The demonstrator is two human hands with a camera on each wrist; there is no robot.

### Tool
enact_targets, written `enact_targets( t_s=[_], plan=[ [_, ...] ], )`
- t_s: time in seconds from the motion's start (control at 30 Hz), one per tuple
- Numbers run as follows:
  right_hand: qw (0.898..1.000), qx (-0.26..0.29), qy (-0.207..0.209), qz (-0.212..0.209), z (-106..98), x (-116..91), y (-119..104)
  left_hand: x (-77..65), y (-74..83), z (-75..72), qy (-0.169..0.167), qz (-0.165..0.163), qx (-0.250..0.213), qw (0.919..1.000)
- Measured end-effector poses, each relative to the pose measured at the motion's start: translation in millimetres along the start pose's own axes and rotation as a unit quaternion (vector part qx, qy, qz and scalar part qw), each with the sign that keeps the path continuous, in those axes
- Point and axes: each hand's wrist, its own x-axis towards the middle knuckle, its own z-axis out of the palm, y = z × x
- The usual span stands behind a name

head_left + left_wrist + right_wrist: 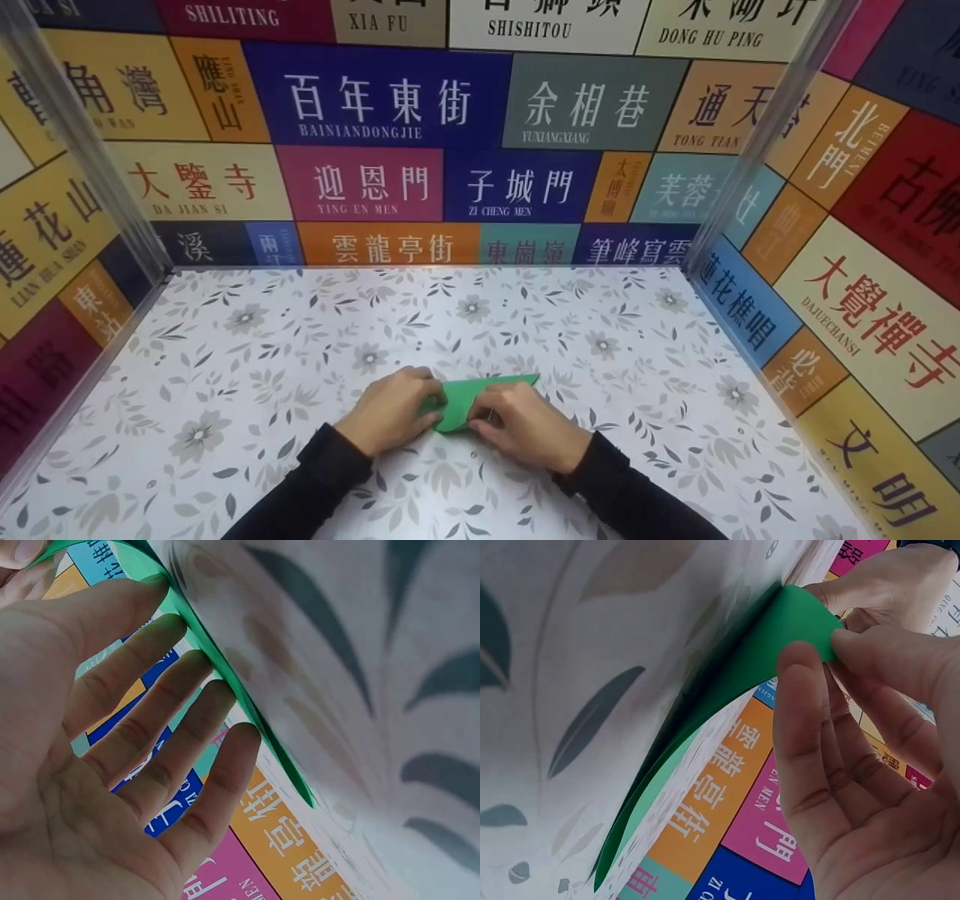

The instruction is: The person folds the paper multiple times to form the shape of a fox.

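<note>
A sheet of green paper (456, 409), bent over into a loose fold, lies on the patterned tabletop in front of me. My left hand (396, 409) is at its left end. In the left wrist view, the spread fingers (161, 772) are nearly straight, and their tips press along the paper's edge. At the near edge my right hand (525, 424) pinches the paper between thumb and index finger. The right wrist view shows the green paper (780, 637) curving up from the table to that pinch, with its far end narrowing to a point.
The white tabletop (285, 337) carries a grey leaf and flower print. Behind it stands a wall panel (390, 97) of coloured signs with Chinese lettering. Similar panels flank both sides, joined at clear corner strips (716, 172).
</note>
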Motion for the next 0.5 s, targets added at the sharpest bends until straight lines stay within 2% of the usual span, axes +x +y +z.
enact_targets(
  t_s=[0.17, 0.4, 0.5],
  plan=[
    [1.000, 0.003, 0.006, 0.015, 0.1, 4.0, 0.6, 0.5, -0.7, -1.5, -0.001, 0.003, -0.004, 1.0000],
    [0.998, 0.024, -0.008, 0.051, -2.2, 8.4, 2.3, 1.7, -5.7, -1.2, -0.002, 0.006, -0.031, 0.9995],
    [0.999, 0.018, -0.004, 0.046, -3.0, 11.2, 5.2, 1.5, -7.9, -0.2, 0.000, 0.006, -0.033, 0.9995]
  ],
)
